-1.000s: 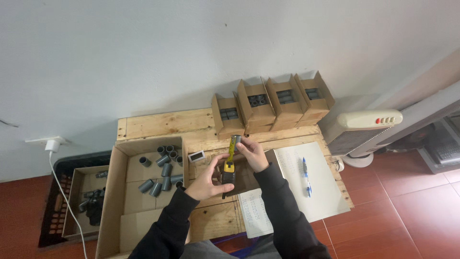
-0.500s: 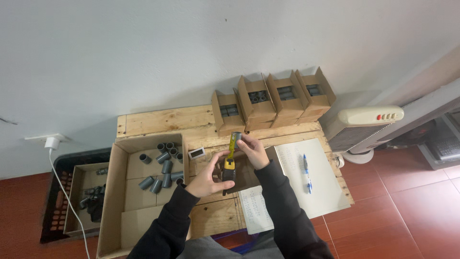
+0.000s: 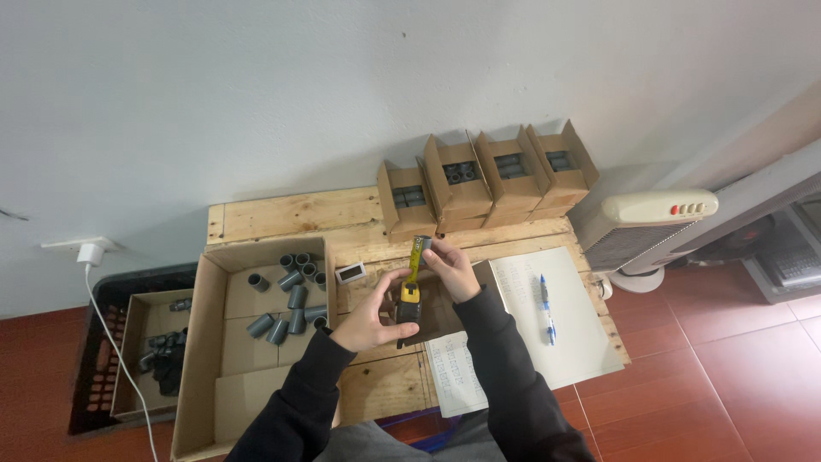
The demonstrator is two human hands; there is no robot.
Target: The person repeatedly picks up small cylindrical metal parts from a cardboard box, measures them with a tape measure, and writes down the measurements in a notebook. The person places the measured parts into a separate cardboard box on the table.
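My left hand (image 3: 369, 318) grips the yellow and black case of a tape measure (image 3: 410, 299) over the middle of the wooden pallet table (image 3: 291, 214). Its yellow blade runs up to my right hand (image 3: 451, 269), which pinches a small grey pipe fitting (image 3: 422, 245) against the blade's end. Both arms wear dark sleeves. A brown cardboard piece lies under my hands.
An open cardboard box (image 3: 214, 342) with several grey pipe fittings (image 3: 291, 295) sits left. Several small cardboard boxes (image 3: 483, 175) line the wall. A white paper sheet (image 3: 564, 334) with a blue pen (image 3: 545, 308) lies right, a small grey device (image 3: 351, 273) mid-table, a white heater (image 3: 650, 227) far right, a black crate (image 3: 111, 342) on the floor.
My hands and the tape measure keep almost the same pose; only the view has shifted slightly.
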